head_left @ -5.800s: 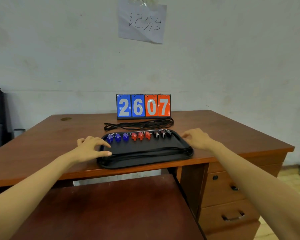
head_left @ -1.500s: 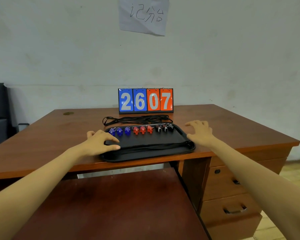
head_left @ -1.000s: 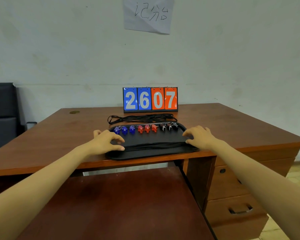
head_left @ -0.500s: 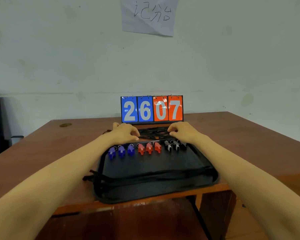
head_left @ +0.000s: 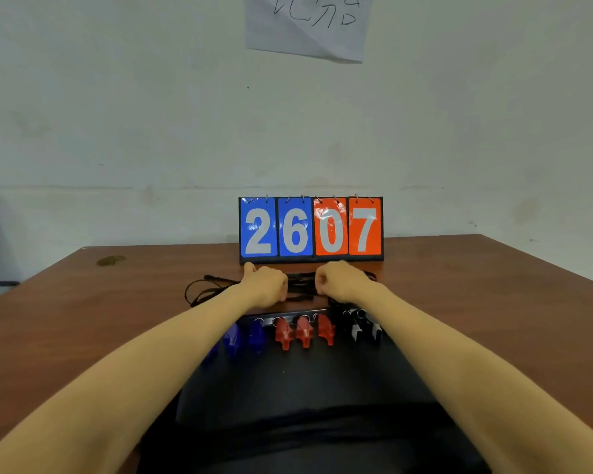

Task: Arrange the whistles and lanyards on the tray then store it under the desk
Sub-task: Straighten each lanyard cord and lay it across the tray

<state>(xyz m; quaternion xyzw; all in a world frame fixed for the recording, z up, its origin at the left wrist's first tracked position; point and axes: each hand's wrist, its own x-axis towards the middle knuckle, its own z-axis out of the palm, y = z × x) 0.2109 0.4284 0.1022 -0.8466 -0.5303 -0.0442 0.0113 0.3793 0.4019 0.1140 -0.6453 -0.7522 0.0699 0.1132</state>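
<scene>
A black tray [head_left: 298,388] lies on the wooden desk close under me. Along its far edge stands a row of whistles: blue ones [head_left: 255,335] partly hidden by my left forearm, three red ones [head_left: 303,331], and black ones [head_left: 362,328] at the right. Behind the tray, a bundle of black lanyards [head_left: 300,285] lies on the desk. My left hand [head_left: 266,285] and my right hand [head_left: 339,280] are both closed on this bundle, a short way apart. More lanyards lie across the tray's near part, blurred.
A flip scoreboard [head_left: 310,227] reading 2607 stands just behind the lanyards and my hands. A loose loop of lanyard [head_left: 199,290] trails to the left on the desk [head_left: 476,302]. A paper sheet [head_left: 307,25] hangs on the wall.
Both hands left the tray's sides and reached over the whistles to the lanyard bundle behind, then closed on it. The view has moved nearer to the desk.
</scene>
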